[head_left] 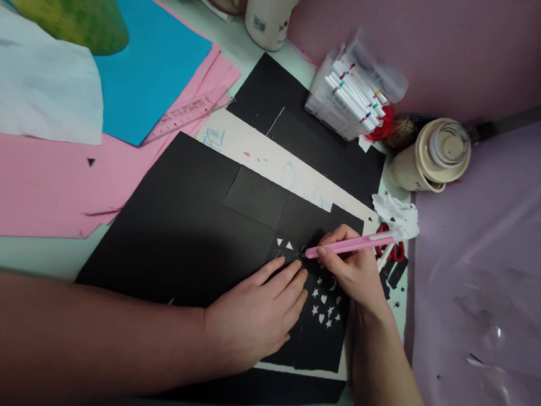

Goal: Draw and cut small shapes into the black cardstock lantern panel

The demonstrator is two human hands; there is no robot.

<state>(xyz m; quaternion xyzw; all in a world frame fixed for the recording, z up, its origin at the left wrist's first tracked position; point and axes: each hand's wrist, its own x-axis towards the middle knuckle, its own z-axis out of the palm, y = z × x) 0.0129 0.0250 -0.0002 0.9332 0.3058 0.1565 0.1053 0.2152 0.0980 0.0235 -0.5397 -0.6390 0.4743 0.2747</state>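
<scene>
My right hand (356, 274) is closed around a pink pen-shaped craft knife (342, 245). Its tip meets a black sheet of paper (174, 220), close beside two small triangles (289, 245) that show white. Flat on the same black paper lies my left hand (261, 313), palm down with fingers stretched, just below the tip. Right of those fingers, white star, heart and moon shapes (323, 299) show in the black paper. Faint outlines sit near the triangles. The knife's blade is too small to make out.
Pink sheets (30, 188), a blue sheet (156, 47), a clear ruler (186, 116) and a large tape roll (69, 8) lie left. Behind stand boxed markers (355, 97) and a lidded cup (429, 154). Red-handled scissors (396, 251) and crumpled tissue (395, 211) lie right.
</scene>
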